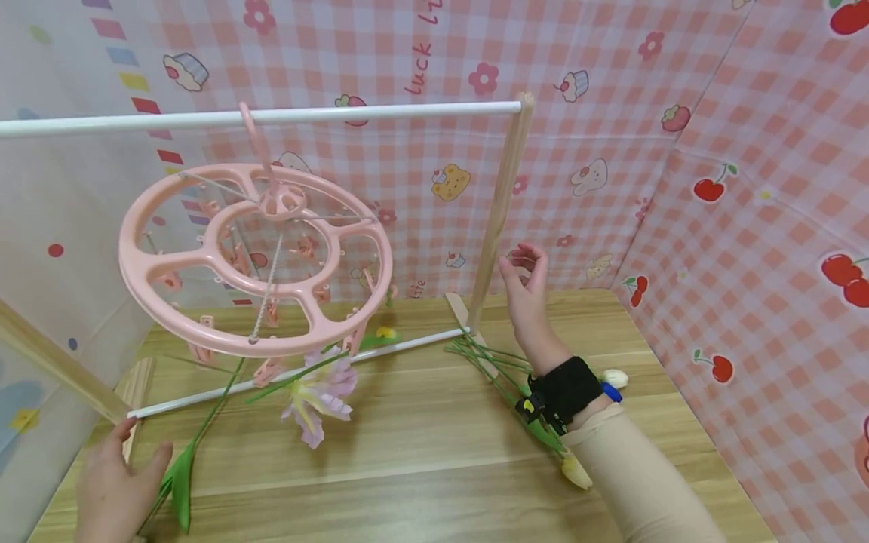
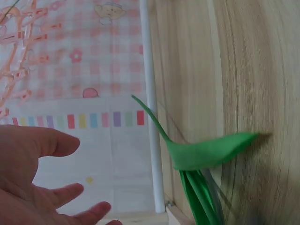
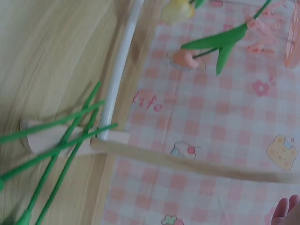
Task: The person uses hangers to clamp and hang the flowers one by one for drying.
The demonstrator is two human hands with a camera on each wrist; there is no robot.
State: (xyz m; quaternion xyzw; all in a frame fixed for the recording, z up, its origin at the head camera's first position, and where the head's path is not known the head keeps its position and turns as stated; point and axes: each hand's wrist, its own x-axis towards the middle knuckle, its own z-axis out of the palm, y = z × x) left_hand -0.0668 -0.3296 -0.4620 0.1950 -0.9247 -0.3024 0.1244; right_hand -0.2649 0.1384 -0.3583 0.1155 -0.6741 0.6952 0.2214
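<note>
Rack (image 1: pixel 407 112), standing on the wood-grain table (image 1: pixel 434 475), is probably light and stiff; best held by both posts (image 1: pixel 500 207), gently, as the clip hanger (image 1: pixel 183 260) hooked over its upper bar may swing. Appearance: pale wooden posts, white bars; hanger round, pink. Hands well apart, both empty: left hand (image 1: pixel 115 483) beside the left post (image 1: pixel 61 363), contact unclear; right hand (image 1: pixel 531 302) near the right post, fingers loosely curved.

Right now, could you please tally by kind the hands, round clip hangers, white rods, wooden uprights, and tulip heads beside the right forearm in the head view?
Left hand and right hand: 2
Round pink clip hanger: 1
White rods: 2
Wooden uprights: 2
Tulip heads: 2
Total: 9
</note>
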